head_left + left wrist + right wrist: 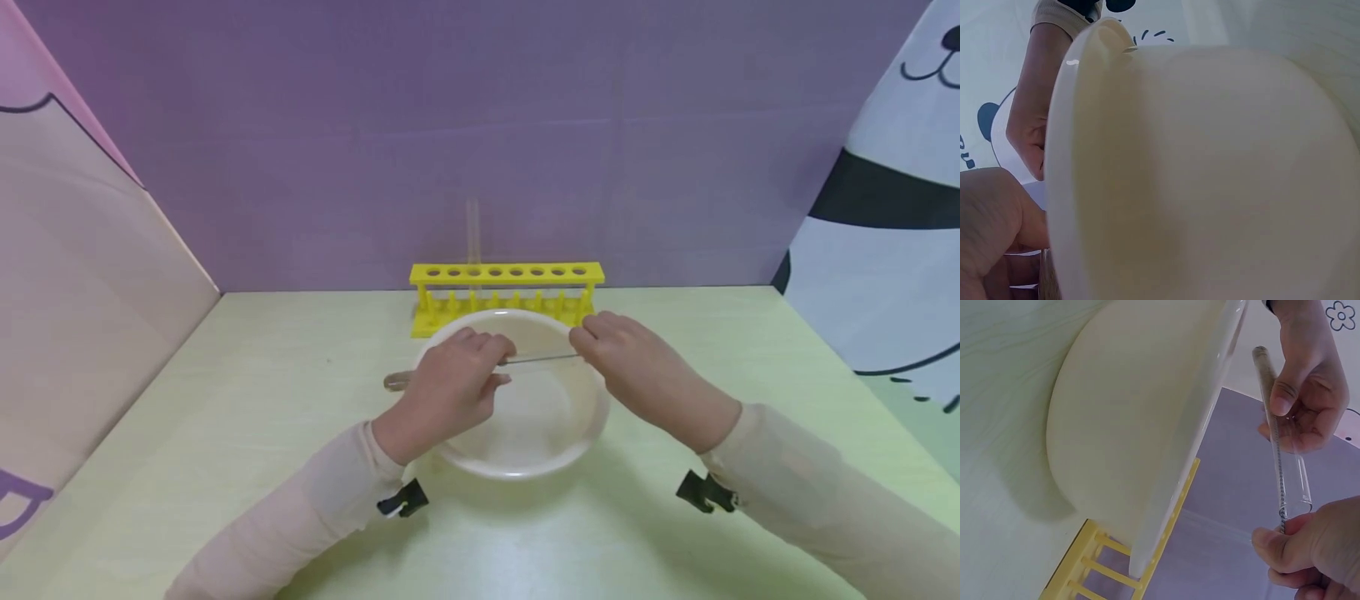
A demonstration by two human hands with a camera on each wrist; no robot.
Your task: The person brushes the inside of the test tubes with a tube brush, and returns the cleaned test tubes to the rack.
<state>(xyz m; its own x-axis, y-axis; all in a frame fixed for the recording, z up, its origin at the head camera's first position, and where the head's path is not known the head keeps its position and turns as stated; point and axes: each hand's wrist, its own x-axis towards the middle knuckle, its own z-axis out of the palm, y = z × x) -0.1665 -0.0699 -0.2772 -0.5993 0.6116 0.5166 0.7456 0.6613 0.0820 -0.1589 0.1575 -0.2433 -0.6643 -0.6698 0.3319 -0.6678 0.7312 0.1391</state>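
Observation:
Over a white basin [517, 467], my left hand [450, 383] grips a clear glass test tube [1298, 487] that lies sideways, its closed end poking out past the hand. A test tube brush [1280, 472] is inside the tube, its bristles toward the closed end. From the tube's mouth comes the brush's twisted wire [543, 359], and my right hand [637, 367] pinches it with thumb and fingers close to that mouth. In the left wrist view the basin hides most of the tube and part of both hands.
Just behind the basin stands a yellow test tube rack [507, 272], with one clear test tube [473, 229] upright in it. A purple backdrop [375, 167] rises at the table's far edge. Printed cloth panels flank the pale table [300, 350].

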